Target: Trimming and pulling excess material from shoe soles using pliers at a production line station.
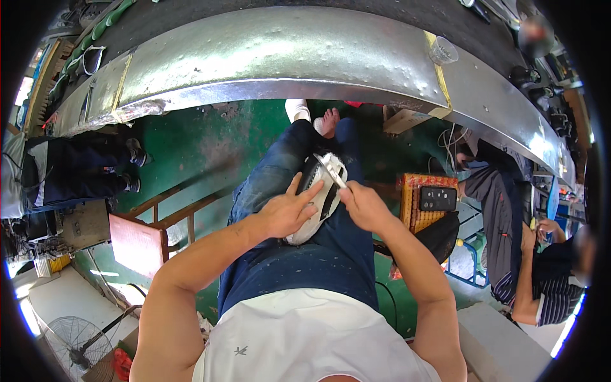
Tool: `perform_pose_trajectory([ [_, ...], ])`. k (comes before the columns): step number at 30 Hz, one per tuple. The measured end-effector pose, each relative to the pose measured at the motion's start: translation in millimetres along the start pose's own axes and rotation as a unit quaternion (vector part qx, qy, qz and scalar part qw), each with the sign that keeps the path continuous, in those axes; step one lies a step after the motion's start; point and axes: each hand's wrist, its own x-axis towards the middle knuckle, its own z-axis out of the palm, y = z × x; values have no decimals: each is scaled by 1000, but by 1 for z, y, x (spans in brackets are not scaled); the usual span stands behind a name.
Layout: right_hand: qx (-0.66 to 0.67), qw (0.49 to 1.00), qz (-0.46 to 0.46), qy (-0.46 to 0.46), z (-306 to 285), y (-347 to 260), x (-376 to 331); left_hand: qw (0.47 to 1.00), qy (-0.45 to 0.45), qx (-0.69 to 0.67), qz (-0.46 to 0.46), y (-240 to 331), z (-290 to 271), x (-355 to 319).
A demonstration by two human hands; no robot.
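Plenty of green floor (191, 140) spreads beneath the left hand (287, 211) and right hand (368, 207); ahead of both grips runs a long table (286, 57), clad in dented, shiny metal. Well to the right of the grips is a co-worker (550, 261), with a woven seat (412, 213) nearer; to the left stands a wooden seat (137, 242) and, farther back, a wire fan (73, 340). Between the grips, on the denim-clad lap, lies a black-and-white shoe (321, 202). It should prove light, the upper soft, the sole stiffer, so holding it along its sides seems surest. The left grip is loose, fingers spread against the shoe; the right grip is closed around a slim silvery tool (331, 170) over the shoe's far end, whether touching I cannot tell. Beyond the grips, to the right, a clear cup (443, 51) rests on the table.
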Motion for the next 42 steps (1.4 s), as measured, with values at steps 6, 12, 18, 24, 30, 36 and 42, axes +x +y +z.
perform_pose_trajectory([
  [6, 89, 995, 4, -34, 17, -10, -21, 934, 151, -274, -176, 6, 24, -19],
  [12, 29, 998, 4, -50, 27, -12, -35, 934, 133, -303, -133, -1, 18, -18],
  [18, 55, 996, 21, -64, 32, 0, -41, 963, -68, -212, -152, 14, -11, -23],
  [24, 318, 941, 52, 99, 46, 44, -80, 995, 73, -55, -28, 24, -74, -35],
  [30, 357, 921, 119, 102, 49, 68, -100, 926, 260, -239, 137, 60, -141, -9],
  [36, 394, 910, 117, 47, 35, 54, -121, 955, 123, -269, 30, 59, -116, 78],
  [42, 211, 967, 134, -57, 4, 39, -124, 930, 85, -343, -103, -24, 43, 102],
])
